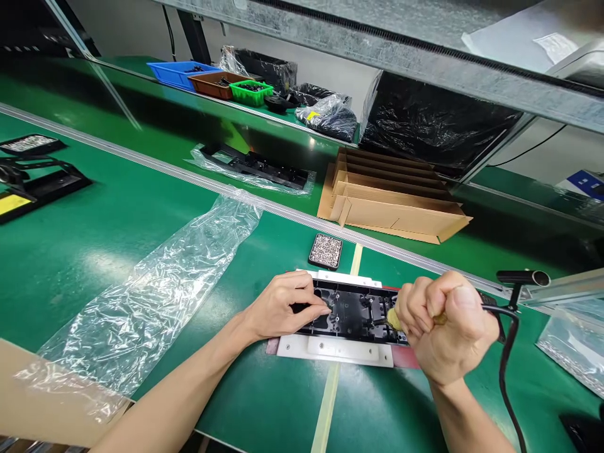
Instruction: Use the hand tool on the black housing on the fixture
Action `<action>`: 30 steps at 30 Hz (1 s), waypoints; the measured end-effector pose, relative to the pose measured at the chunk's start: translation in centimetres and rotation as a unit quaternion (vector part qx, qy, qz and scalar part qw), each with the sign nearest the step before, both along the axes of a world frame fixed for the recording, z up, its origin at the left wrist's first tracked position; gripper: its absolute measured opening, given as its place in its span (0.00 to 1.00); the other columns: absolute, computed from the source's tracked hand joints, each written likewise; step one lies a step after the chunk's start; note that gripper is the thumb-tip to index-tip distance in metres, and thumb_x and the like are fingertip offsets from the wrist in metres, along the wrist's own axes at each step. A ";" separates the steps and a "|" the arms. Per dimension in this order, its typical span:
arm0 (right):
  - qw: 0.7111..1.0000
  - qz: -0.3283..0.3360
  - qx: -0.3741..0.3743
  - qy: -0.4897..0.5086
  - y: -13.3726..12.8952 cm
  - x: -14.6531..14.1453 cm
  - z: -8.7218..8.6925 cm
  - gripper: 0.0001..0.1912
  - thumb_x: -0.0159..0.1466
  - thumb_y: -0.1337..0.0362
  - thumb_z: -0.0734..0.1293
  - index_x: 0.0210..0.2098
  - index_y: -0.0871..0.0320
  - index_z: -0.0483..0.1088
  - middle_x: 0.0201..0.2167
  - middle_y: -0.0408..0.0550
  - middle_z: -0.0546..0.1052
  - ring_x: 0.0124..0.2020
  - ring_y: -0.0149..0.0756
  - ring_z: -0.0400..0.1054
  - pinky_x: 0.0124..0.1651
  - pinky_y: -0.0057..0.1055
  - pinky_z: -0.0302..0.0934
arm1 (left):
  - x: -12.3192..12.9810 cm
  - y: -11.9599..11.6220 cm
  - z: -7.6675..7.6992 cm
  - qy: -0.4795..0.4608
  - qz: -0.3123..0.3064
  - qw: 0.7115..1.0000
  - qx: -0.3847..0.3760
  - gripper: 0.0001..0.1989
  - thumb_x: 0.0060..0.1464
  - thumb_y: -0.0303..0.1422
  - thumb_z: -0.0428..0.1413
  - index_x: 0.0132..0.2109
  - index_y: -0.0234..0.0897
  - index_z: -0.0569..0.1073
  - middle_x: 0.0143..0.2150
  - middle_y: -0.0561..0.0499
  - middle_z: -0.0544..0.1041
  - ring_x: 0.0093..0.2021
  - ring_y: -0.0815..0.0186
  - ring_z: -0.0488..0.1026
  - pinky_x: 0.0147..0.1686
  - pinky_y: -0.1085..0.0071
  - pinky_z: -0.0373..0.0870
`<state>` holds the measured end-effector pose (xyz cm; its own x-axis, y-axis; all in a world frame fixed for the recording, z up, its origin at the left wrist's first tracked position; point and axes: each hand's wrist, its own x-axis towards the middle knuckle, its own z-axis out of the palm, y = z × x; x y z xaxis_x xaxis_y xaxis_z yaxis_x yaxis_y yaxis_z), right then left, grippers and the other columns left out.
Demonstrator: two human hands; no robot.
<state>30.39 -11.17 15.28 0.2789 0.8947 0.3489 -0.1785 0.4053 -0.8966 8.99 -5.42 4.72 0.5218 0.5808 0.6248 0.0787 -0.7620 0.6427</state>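
Observation:
A black plastic part point(355, 311) lies in a white fixture point(336, 350) on the green bench, low and right of centre. My left hand point(283, 306) rests on the part's left end, fingertips pressed onto it. My right hand point(446, 324) is closed in a fist around a yellow-handled electric screwdriver point(393, 319), whose tip is at the part's right end. A black cable point(509, 358) runs from that tool down to the right. A small black tray of screws point(325, 251) sits just behind the fixture.
An empty clear plastic bag point(155, 296) lies to the left. A divided cardboard box point(394, 198) and a bagged black part point(257, 167) sit beyond the metal rail. Blue, brown and green bins point(214, 82) stand on the rear shelf. Black parts point(38, 182) lie far left.

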 end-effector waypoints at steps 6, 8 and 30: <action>1.000 0.010 -0.005 -0.010 -0.2 0.2 -0.2 0.23 0.69 0.55 0.64 0.21 0.57 0.57 0.13 0.38 0.54 0.15 0.27 0.47 0.15 0.22 0.45 | 0.0 0.1 -0.1 -0.005 0.003 1.000 0.003 0.03 0.64 0.30 0.63 0.40 0.36 0.82 0.29 0.52 0.71 0.29 0.68 0.68 0.32 0.67 0.63; 1.000 0.023 -0.002 -0.010 -0.3 0.4 -0.3 0.22 0.69 0.57 0.63 0.21 0.57 0.58 0.14 0.38 0.55 0.15 0.27 0.48 0.16 0.23 0.46 | 0.0 0.1 -0.1 -0.003 0.003 1.000 0.002 0.04 0.65 0.30 0.63 0.40 0.37 0.82 0.29 0.51 0.71 0.29 0.67 0.68 0.32 0.67 0.64; 0.999 0.026 0.043 0.010 1.1 3.0 2.8 0.19 0.68 0.60 0.62 0.21 0.57 0.61 0.12 0.38 0.57 0.11 0.27 0.49 0.14 0.26 0.51 | -0.9 -0.1 0.0 0.009 0.009 1.000 0.016 0.02 0.64 0.28 0.63 0.42 0.38 0.82 0.29 0.52 0.71 0.30 0.67 0.67 0.32 0.67 0.63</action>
<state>33.36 -10.11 18.06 0.2408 0.8753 0.4195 -0.2185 0.4700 -0.8552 8.05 -5.56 4.68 0.5233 0.5695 0.6339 0.1041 -0.7810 0.6157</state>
